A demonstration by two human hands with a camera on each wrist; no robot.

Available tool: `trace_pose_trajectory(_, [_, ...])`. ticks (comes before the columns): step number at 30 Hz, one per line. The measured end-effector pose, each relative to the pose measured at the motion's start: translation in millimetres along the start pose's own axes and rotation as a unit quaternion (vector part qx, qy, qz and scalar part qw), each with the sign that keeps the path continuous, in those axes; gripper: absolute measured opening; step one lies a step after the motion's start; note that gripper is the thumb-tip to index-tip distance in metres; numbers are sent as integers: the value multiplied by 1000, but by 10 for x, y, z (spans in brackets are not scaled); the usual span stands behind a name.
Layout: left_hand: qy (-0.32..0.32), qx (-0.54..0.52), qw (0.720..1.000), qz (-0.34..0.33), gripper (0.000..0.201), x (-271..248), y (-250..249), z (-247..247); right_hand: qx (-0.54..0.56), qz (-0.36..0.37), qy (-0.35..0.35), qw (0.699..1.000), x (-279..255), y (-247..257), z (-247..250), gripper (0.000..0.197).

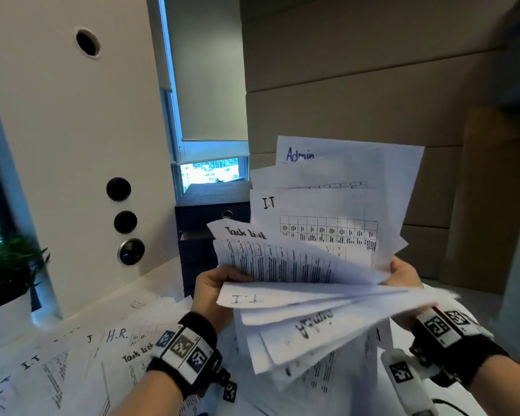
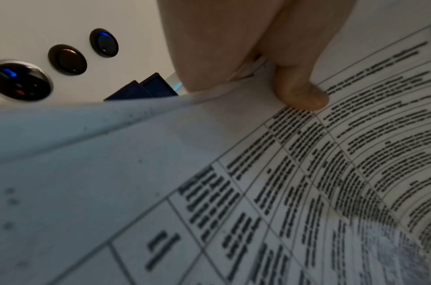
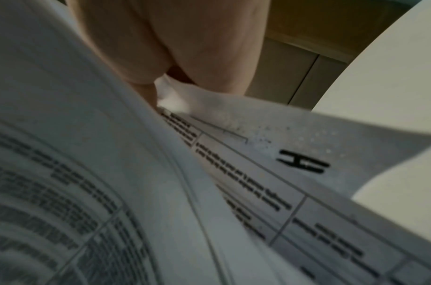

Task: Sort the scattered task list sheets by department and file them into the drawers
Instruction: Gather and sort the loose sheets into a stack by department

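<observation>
Both hands hold up a fanned stack of task list sheets (image 1: pixel 318 259) above the desk. Headings such as "Admin" and "I.T" show on the upright sheets, and some lower sheets hang folded over upside down. My left hand (image 1: pixel 213 283) grips the stack's left edge, its thumb (image 2: pixel 299 92) pressed on a printed table. My right hand (image 1: pixel 403 273) grips the right edge, with paper pinched under the thumb (image 3: pixel 146 73). More sheets (image 1: pixel 72 364) marked "H.R." and "I.T" lie scattered on the desk at the lower left. A dark drawer unit (image 1: pixel 210 223) stands behind the stack, partly hidden.
A white panel (image 1: pixel 72 145) with three round black buttons (image 1: pixel 125 222) rises at the left. A potted plant (image 1: pixel 6 283) stands at the far left edge. Cardboard boxes (image 1: pixel 373 85) fill the right background. A window with a blind (image 1: pixel 210 115) is behind the drawers.
</observation>
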State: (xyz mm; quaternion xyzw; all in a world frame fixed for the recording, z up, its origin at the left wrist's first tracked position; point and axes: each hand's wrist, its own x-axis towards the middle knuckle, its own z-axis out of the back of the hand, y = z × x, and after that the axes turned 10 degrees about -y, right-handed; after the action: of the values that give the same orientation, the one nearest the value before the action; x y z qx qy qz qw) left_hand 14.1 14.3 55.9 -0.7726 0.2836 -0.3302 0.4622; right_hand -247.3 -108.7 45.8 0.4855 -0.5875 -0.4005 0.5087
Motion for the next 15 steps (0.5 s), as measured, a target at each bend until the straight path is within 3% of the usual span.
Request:
trace_pose_trajectory(1, [-6, 7, 1000, -3, 57, -6, -9, -26, -34, -21, 3, 999, 36, -53, -10, 35])
trace_pose_trajectory(4, [-19, -8, 1000, 11, 44, 9, 17, -100, -218, -87, 32, 972, -6, -61, -41, 21])
trace_pose_trajectory(6, [-26, -26, 999, 13, 42, -4, 36, -134, -118, 13, 58, 991, 1, -27, 9, 4])
trace_pose_trajectory(7, [-29, -27, 999, 8, 44, -10, 48, -136, -101, 37, 49, 993, -8, -14, 22, 7])
trace_pose_trajectory(9, [-40, -37, 998, 4, 37, -27, 58, -119, -61, 5, 43, 997, 65, -91, 136, 16])
trace_pose_trajectory(11, [-51, -69, 996, 26, 33, -32, 48, -87, -30, -35, 46, 998, 78, -175, 159, 40])
trace_pose_trajectory(13, [-58, -87, 994, 31, 34, -28, 30, -45, -17, -31, 44, 998, 49, -167, 140, 40])
trace_pose_trajectory(15, [-72, -82, 994, 23, 33, 18, 40, 39, -13, -17, 35, 999, -10, -106, 130, 27])
